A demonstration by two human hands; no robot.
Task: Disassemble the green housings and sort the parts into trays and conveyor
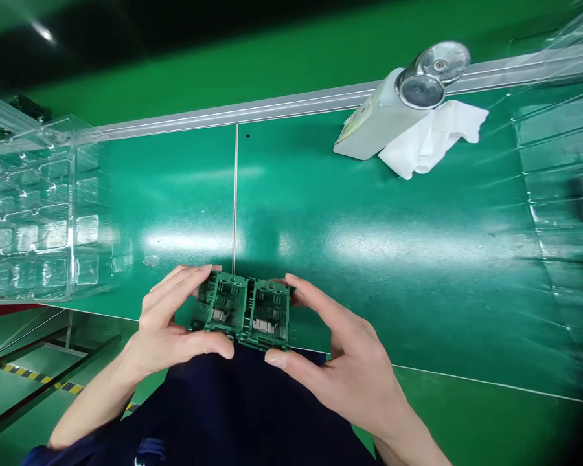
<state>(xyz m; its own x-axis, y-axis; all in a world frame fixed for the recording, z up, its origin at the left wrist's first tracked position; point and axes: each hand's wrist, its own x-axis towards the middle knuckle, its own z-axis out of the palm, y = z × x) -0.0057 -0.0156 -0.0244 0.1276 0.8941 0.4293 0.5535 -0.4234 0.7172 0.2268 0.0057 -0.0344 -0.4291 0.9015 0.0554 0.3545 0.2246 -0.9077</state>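
Between my two hands is a green circuit board assembly [247, 307], made of two box-like halves side by side with small components inside. My left hand [179, 317] grips its left end, thumb along the near edge and fingers at the far side. At the right end, my right hand [337, 346] holds it the same way, with the thumb at the near right corner. The assembly is close to my body, at the near edge of the green table [291, 200]. Its underside and some of my fingertips are hidden.
Clear plastic trays [39, 213] are stacked at the left. More clear trays [554, 194] stand at the right, with dark items in them. Towards the back are a white bottle [376, 120] with a metal top and a crumpled white cloth or tissue [430, 142]. A metal rail [291, 103] borders the table's far side.
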